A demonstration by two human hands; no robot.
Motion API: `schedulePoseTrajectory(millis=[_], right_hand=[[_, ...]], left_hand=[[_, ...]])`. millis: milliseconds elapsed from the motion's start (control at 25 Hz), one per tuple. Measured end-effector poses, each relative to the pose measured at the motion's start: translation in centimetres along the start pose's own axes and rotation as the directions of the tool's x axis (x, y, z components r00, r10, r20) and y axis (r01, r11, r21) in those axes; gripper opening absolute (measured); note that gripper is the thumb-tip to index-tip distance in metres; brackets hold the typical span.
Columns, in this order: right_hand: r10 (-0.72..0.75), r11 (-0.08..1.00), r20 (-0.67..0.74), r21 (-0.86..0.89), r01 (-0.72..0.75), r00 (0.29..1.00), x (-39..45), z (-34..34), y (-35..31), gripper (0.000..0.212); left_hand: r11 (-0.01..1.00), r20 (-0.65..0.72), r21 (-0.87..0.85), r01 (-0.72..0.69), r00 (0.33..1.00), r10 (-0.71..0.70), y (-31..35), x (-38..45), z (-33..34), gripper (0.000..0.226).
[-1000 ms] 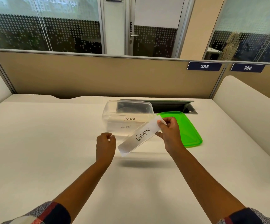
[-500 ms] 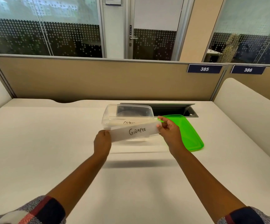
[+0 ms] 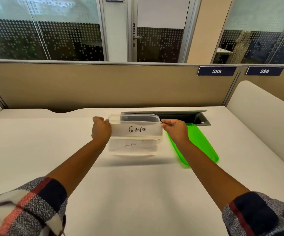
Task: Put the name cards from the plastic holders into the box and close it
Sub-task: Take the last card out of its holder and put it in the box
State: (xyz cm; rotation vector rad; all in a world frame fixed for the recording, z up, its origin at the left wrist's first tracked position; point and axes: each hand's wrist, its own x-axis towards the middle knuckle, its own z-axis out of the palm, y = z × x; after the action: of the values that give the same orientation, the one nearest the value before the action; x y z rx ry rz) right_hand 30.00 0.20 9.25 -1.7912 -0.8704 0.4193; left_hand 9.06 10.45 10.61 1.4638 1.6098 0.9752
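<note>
A clear plastic box (image 3: 134, 151) stands open on the white desk. Inside it lies a card marked "LION" (image 3: 131, 145). I hold a white name card reading "GIRAFEE" (image 3: 137, 129) level over the box's opening. My left hand (image 3: 101, 131) pinches its left end. My right hand (image 3: 175, 130) pinches its right end. The green lid (image 3: 204, 147) lies flat on the desk just right of the box, partly under my right forearm.
A dark cable tray opening (image 3: 180, 116) sits in the desk behind the box. A tan partition (image 3: 103, 86) closes the far edge, and padded side panels (image 3: 263, 114) flank the desk. Bare desk surface (image 3: 35, 142) spreads to the left and front.
The GIRAFEE card went from tilted in my right hand to level with both hands on it. It has moved away from me, over the box opening.
</note>
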Motion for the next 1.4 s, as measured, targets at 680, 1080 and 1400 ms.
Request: schedulePoseTrajectory(millis=[680, 1080, 1400], right_hand=[[-0.26, 0.634, 0.132, -0.724, 0.272, 0.957, 6.1, 3.6, 3.5, 0.027], [-0.17, 0.269, 0.395, -0.863, 0.428, 0.903, 6.4, 4.8, 2.9, 0.025], [-0.275, 0.562, 0.304, -0.719, 0.409, 0.912, 4.0, 2.3, 3.8, 0.034]], left_hand=[[0.647, 0.218, 0.696, -0.313, 0.95, 0.225, -3.9, 6.9, 4.4, 0.036], [0.487, 0.347, 0.801, -0.35, 0.933, 0.1, -4.1, 6.5, 4.6, 0.041], [0.661, 0.242, 0.598, -0.454, 0.888, 0.391, -5.1, 5.1, 3.8, 0.047]])
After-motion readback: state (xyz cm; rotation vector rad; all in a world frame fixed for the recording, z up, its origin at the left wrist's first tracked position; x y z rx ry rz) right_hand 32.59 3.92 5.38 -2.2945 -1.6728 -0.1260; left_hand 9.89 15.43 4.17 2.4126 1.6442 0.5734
